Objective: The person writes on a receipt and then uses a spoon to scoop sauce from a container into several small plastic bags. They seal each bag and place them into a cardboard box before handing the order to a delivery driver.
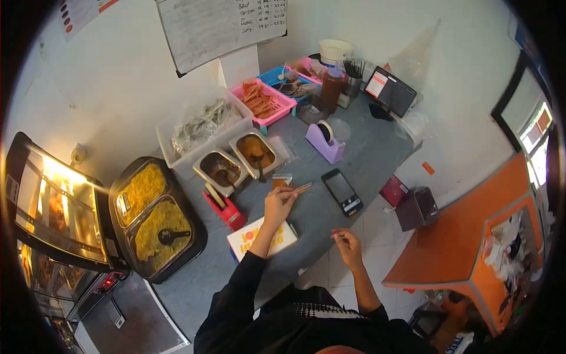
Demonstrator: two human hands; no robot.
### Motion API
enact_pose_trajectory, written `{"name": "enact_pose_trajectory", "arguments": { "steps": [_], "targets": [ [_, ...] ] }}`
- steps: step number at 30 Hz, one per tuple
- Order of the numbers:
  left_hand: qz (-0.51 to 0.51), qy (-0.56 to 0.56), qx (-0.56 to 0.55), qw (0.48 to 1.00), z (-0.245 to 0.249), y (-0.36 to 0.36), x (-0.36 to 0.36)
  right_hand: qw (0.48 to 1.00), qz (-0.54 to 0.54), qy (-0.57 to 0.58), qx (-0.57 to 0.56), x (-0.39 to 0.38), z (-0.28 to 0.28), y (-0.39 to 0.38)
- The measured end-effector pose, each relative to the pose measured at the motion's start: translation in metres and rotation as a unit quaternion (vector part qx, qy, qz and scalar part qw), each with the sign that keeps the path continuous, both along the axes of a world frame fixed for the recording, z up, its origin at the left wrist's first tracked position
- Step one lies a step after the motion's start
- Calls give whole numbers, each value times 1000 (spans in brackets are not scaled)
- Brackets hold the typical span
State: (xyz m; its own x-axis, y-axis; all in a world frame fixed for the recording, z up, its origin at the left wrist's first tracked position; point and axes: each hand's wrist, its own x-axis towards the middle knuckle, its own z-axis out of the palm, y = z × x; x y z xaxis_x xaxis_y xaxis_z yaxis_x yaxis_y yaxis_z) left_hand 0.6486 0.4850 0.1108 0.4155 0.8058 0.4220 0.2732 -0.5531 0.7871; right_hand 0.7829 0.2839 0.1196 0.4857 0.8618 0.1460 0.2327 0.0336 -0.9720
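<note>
My left hand (280, 205) is closed in a pinch above the counter, holding a small, thin brownish packet (303, 188) by one end. Beneath that wrist lies a white box (283, 239) with orange and yellow lettering. Another small clear packet with orange-brown contents (282, 179) rests on the counter just beyond the fingers. My right hand (349, 248) hovers off the counter's front edge, fingers loosely bent and apart, with nothing visible in it. A dark smartphone (341, 192) lies between the hands, further back. Left of the box stands a red tape dispenser (227, 209).
Two metal pans (253, 152) of sauce with spoons sit behind, beside a clear plastic bin (206, 127). A black tray (197, 239) of yellow food stands left, near a lit display warmer (59, 206). A purple tape dispenser (326, 143), bottle (332, 91) and tablet (390, 90) are further back.
</note>
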Motion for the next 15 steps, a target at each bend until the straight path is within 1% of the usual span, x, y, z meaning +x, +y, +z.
{"name": "enact_pose_trajectory", "arguments": {
  "steps": [1,4,5,7,8,9,10,11,12,15],
  "targets": [
    [33,-24,-25,999,-10,9,6,1000,4,-1,8,12,-6,13],
    [144,94,-62,983,-36,32,2,1000,28,-3,3,49,-30,69],
    [187,123,-52,973,-42,33,-4,999,38,-4,-4,63,-40,95],
    [276,175,-33,944,-44,30,-12,992,62,-100,33,88,-58,166],
    [304,218,-43,926,-33,24,-15,982,76,-168,37,99,-69,206],
    [346,184,0,920,-29,17,-17,967,90,-236,43,107,-77,242],
    [366,149,28,918,-24,10,-18,950,96,-295,40,110,-82,270],
    [374,155,11,914,-12,0,-17,930,100,-352,41,110,-84,297],
    [388,146,19,910,-6,-10,-13,908,100,-405,44,109,-82,319],
    [418,121,24,900,7,-31,8,907,188,-375,35,113,-86,358]
  ]
}}
